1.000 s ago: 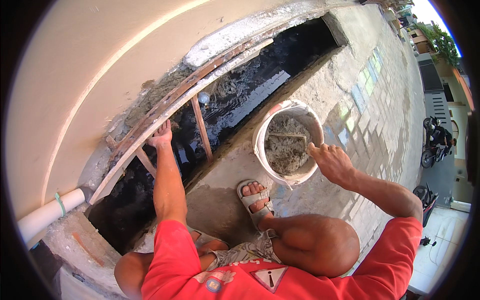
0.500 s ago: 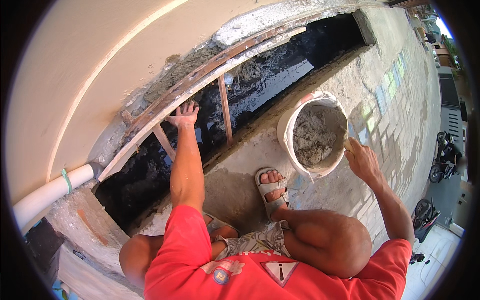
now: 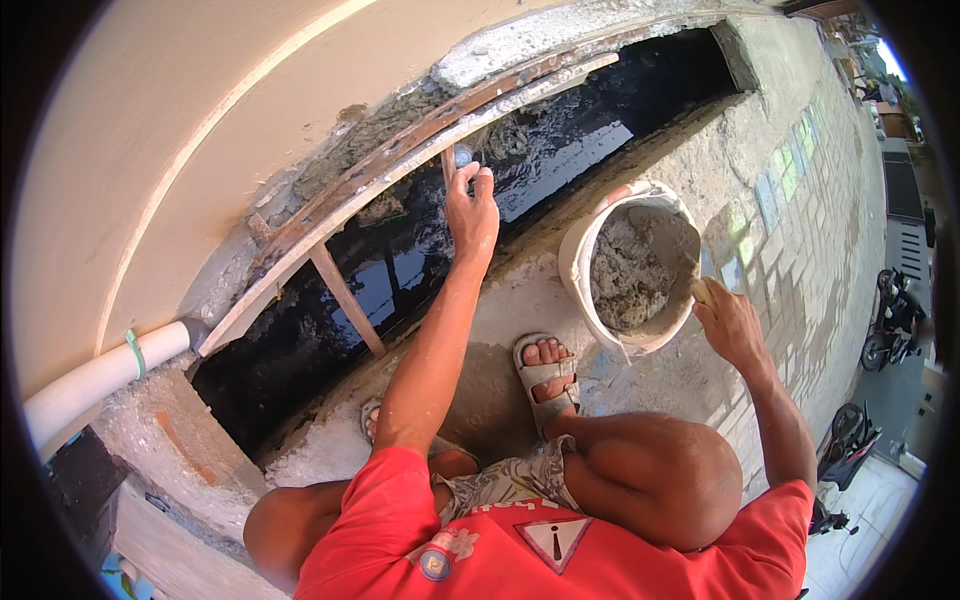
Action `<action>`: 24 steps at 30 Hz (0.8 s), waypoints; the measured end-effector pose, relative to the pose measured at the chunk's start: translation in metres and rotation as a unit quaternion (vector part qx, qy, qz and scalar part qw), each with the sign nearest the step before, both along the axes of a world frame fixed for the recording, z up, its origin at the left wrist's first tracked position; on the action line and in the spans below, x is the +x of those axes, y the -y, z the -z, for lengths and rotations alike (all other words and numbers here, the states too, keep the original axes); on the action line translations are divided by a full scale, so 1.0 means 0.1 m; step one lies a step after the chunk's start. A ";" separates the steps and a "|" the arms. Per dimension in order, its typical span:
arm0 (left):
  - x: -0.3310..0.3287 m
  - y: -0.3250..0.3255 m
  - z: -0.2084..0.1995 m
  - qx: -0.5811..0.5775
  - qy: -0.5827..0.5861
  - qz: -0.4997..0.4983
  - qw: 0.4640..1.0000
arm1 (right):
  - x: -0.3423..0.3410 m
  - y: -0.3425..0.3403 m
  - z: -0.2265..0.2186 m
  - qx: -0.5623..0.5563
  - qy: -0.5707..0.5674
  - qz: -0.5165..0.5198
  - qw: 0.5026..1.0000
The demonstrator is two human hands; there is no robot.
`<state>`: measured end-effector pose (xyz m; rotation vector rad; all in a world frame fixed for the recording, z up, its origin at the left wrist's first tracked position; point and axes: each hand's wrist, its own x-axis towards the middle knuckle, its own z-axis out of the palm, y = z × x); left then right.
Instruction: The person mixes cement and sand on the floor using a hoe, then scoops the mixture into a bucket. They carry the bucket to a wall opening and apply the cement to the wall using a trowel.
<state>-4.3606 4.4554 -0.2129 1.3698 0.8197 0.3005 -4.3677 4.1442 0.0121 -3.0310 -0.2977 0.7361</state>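
Note:
My left hand is over the dark water of the drain, just beside a thin wooden strut. Its fingers point away from me, slightly bent and apart, with nothing visible in them. The hand and forearm hide the strut's lower part. A long wooden board edges the wall side of the drain. My right hand is closed around the short wooden handle of a trowel at the bucket's right rim; its blade is mostly hidden. Wet grey mortar lies inside the white bucket, which is tilted toward me.
Another wooden strut spans the drain to the left. A white pipe runs along the wall at left. My sandalled foot is on the concrete edge beside the open drain. Paving and parked motorcycles are at right.
My left hand has moved right along the drain, from the board to beside the strut, and its spread fingers have bent. The right hand stays on the trowel at the bucket.

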 end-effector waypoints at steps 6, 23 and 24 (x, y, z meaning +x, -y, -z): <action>-0.11 0.69 -0.64 -0.017 0.087 0.235 0.968 | -0.09 -0.05 0.32 0.041 -0.096 0.004 0.995; -0.36 1.02 -0.78 -0.043 0.087 0.208 0.973 | -0.43 -0.20 0.40 0.260 -0.323 0.218 0.884; -0.36 1.03 -0.77 -0.041 0.095 0.209 0.972 | -0.47 -0.18 0.39 0.258 -0.318 0.230 0.883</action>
